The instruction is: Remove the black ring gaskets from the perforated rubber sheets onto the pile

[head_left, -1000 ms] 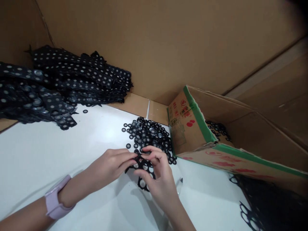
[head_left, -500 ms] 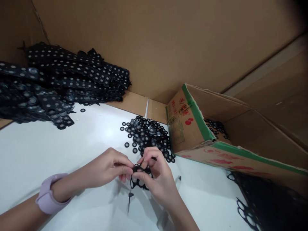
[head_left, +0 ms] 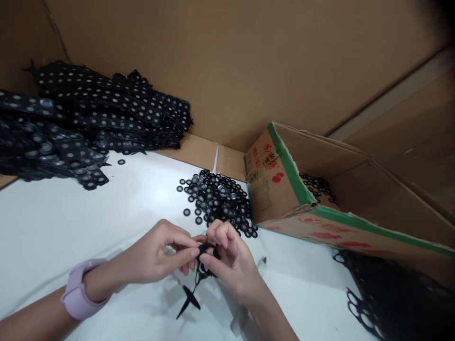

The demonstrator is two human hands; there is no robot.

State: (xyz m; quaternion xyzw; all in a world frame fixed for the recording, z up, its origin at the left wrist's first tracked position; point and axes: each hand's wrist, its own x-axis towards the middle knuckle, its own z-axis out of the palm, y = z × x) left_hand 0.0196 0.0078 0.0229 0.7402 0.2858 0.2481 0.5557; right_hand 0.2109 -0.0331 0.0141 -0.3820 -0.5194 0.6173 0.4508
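Both hands meet above the white worktop (head_left: 71, 222): the left hand (head_left: 156, 255) and right hand (head_left: 231, 260) pinch a black punched strip (head_left: 199, 279) between closed fingers, its upper part hidden behind them. Just beyond the fingers lies a heap of black rings (head_left: 216, 199); a cardboard box (head_left: 284, 189) stands to their right, its contents barely visible

Bare forearms, no sleeves; a pale lilac wristband (head_left: 76, 289) on the left wrist.
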